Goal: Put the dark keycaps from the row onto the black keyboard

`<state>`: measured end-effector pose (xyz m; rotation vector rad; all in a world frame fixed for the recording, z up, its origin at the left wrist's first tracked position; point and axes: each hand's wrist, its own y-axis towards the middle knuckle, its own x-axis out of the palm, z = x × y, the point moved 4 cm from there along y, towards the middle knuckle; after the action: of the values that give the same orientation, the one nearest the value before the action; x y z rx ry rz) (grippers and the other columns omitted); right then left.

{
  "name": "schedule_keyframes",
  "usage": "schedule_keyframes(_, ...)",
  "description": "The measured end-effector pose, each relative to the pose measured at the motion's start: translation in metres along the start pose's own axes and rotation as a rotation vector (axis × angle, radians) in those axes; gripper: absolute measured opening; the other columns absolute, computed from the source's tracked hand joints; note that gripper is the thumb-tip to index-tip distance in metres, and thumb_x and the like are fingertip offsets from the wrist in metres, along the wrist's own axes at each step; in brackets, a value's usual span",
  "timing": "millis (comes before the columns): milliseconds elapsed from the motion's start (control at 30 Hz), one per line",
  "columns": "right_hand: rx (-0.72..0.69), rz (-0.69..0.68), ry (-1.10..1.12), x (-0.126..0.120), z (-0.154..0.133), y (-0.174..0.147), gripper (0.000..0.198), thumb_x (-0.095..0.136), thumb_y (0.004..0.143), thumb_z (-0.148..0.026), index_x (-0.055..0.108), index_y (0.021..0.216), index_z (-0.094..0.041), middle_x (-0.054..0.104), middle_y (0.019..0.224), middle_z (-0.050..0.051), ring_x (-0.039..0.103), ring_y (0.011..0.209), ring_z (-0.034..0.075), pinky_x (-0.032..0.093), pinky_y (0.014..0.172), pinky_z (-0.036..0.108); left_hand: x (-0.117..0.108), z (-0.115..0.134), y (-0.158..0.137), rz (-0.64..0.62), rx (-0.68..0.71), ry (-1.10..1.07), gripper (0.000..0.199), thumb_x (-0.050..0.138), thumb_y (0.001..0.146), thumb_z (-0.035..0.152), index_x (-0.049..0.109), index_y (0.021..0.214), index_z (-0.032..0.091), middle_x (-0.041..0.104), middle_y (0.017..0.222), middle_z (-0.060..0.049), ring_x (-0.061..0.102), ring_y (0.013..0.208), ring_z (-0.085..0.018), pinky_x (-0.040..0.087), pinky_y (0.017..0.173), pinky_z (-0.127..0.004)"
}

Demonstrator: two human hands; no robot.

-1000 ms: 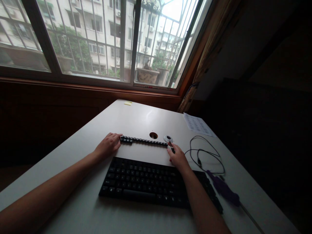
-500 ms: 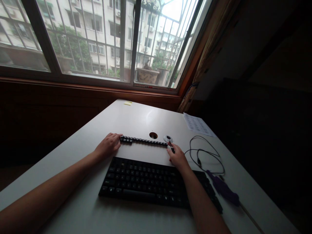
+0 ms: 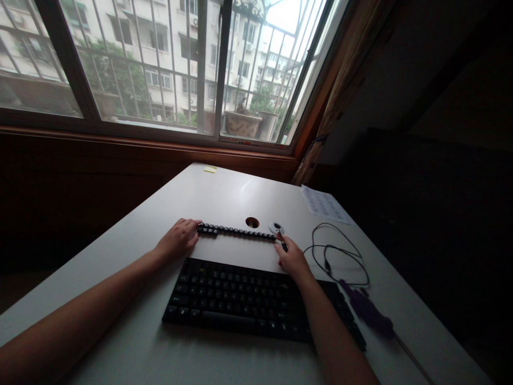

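Observation:
A long row of black keycaps (image 3: 240, 232) lies on the white desk, with a short second row below its left end. At that left end is my left hand (image 3: 183, 235), its fingers bent together against the outermost keycaps. My right hand (image 3: 293, 258) is at the other end of the row, closed around a slender tool (image 3: 284, 246) with a dark handle; its exact kind is too small to make out. Below both hands sits a black keyboard (image 3: 236, 299), partly covered by my right forearm. Near its upper left, one key position shows a lighter brownish spot (image 3: 201, 270).
A round cable hole (image 3: 252, 222) and a white ring-shaped cover (image 3: 276, 228) are just beyond the row. To the right lie a looped black cable (image 3: 340, 247), a purple fuzzy duster (image 3: 372, 315) and a printed sheet (image 3: 324, 204). A yellow note (image 3: 210, 169) is at the far edge.

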<state>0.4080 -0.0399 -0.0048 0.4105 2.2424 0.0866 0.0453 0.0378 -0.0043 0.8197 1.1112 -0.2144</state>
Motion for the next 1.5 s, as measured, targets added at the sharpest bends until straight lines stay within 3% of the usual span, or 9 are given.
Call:
schedule_keyframes(467,-0.01,0.011,-0.016,-0.001,0.0,-0.001,0.043,0.048,0.085,-0.033,0.061,0.124,-0.018,0.062,0.121,0.009,0.066,0.075,0.017,0.051,0.069,0.029,0.001,-0.001,0.0,0.004,0.0,-0.002,0.039,0.05,0.088,0.015,0.056,0.126,0.012,0.066,0.113,-0.013,0.058,0.103,-0.028,0.046,0.098,-0.044)
schedule_keyframes(667,-0.049,0.028,-0.03,0.0,0.001,0.001,0.044,0.048,0.085,-0.034,0.061,0.123,-0.017,0.062,0.121,0.01,0.065,0.083,0.02,0.051,0.079,0.033,-0.001,0.001,0.0,0.0,0.0,0.001,0.039,0.05,0.088,0.016,0.056,0.126,0.011,0.066,0.113,-0.013,0.058,0.103,-0.028,0.046,0.098,-0.044)
schedule_keyframes(1033,-0.087,0.072,-0.017,0.001,0.004,0.002,0.043,0.049,0.083,-0.034,0.064,0.121,-0.017,0.063,0.116,0.011,0.065,0.083,0.021,0.052,0.072,0.033,-0.002,-0.007,0.0,0.033,-0.058,-0.051,0.037,0.05,0.087,0.018,0.058,0.123,0.016,0.065,0.113,-0.012,0.058,0.104,-0.028,0.046,0.098,-0.045)
schedule_keyframes(1267,-0.105,0.158,0.047,-0.01,-0.003,0.0,0.039,0.047,0.087,-0.039,0.067,0.112,-0.018,0.066,0.107,0.01,0.063,0.072,0.019,0.05,0.067,0.033,-0.01,-0.029,0.0,0.091,-0.347,-0.305,0.033,0.051,0.082,0.025,0.064,0.111,0.014,0.067,0.101,-0.01,0.064,0.092,-0.024,0.052,0.087,-0.038)
schedule_keyframes(1400,-0.068,0.218,0.099,-0.021,-0.008,-0.004,0.044,0.038,0.094,-0.047,0.068,0.103,-0.017,0.066,0.092,0.008,0.056,0.057,0.016,0.048,0.064,0.032,-0.018,-0.041,-0.005,0.125,-0.441,-0.335,0.035,0.047,0.081,0.026,0.065,0.109,0.015,0.067,0.098,-0.008,0.064,0.088,-0.022,0.052,0.083,-0.035)
schedule_keyframes(1500,-0.111,0.273,0.107,-0.03,-0.014,-0.007,0.048,0.033,0.097,-0.049,0.068,0.099,-0.016,0.063,0.082,0.006,0.057,0.061,0.017,0.048,0.07,0.033,-0.02,-0.046,-0.007,0.115,-0.482,-0.358,0.036,0.046,0.079,0.027,0.066,0.108,0.015,0.068,0.093,-0.006,0.064,0.085,-0.022,0.05,0.082,-0.034)
